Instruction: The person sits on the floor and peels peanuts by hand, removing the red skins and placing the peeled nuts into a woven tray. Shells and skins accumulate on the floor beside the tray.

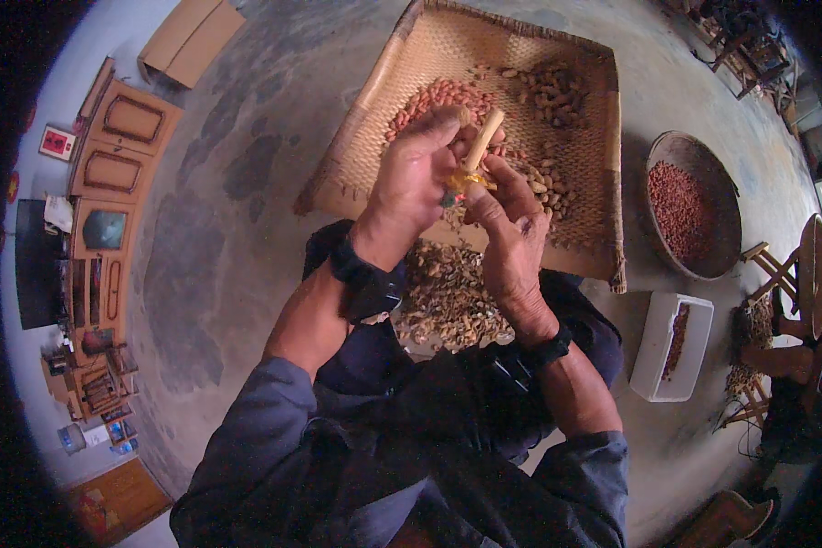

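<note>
In front of me both hands meet over the near part of a woven tray. My right hand is closed on a pale wooden stick-like tool with a yellow band around its lower part. Close by, my left hand has its fingers curled next to the tool; what they hold is hidden. Red peanut kernels are heaped at the tray's left, partly behind my left hand. Unshelled peanuts lie at its far right, and more beside my right hand.
Broken peanut shells are piled below the tray, between my legs. To the right stand a round basket of red kernels and a white box with some inside. Wooden stools are farther right; a wooden cabinet lines the left wall.
</note>
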Demonstrator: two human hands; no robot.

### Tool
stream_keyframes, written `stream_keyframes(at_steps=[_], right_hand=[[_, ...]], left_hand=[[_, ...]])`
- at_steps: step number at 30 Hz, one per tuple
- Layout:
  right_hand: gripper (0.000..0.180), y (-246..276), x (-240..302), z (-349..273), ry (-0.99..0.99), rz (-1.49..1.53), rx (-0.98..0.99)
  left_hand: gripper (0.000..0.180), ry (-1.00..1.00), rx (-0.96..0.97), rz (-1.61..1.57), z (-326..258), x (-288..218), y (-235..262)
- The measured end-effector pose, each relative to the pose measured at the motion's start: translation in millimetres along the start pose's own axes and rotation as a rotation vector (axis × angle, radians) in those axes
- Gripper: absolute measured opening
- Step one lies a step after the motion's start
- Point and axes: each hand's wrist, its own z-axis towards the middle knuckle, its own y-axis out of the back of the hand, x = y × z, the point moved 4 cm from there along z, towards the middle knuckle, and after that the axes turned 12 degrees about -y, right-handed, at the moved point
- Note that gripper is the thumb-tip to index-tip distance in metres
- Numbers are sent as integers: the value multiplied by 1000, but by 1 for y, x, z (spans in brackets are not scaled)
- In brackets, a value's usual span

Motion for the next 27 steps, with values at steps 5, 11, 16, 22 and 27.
stream_keyframes(at_steps=[5, 11, 16, 22, 27], right_hand=[[46, 6, -4, 6, -26, -72, -117], [36, 13, -3, 9, 2, 8, -148], [36, 22, 7, 8, -2, -210, -151], [30, 19, 17, 7, -58, -243, -98], [28, 21, 23, 6, -116, -334, -93]], left_hand=[[15, -73, -48, 131, -6, 4, -7], [16, -126, -5, 227, -7, 10, -15], [18, -221, 3, 425, -8, 0, -15], [19, -239, 35, 450, -8, -5, -16], [21, -239, 19, 473, -10, -6, -20]])
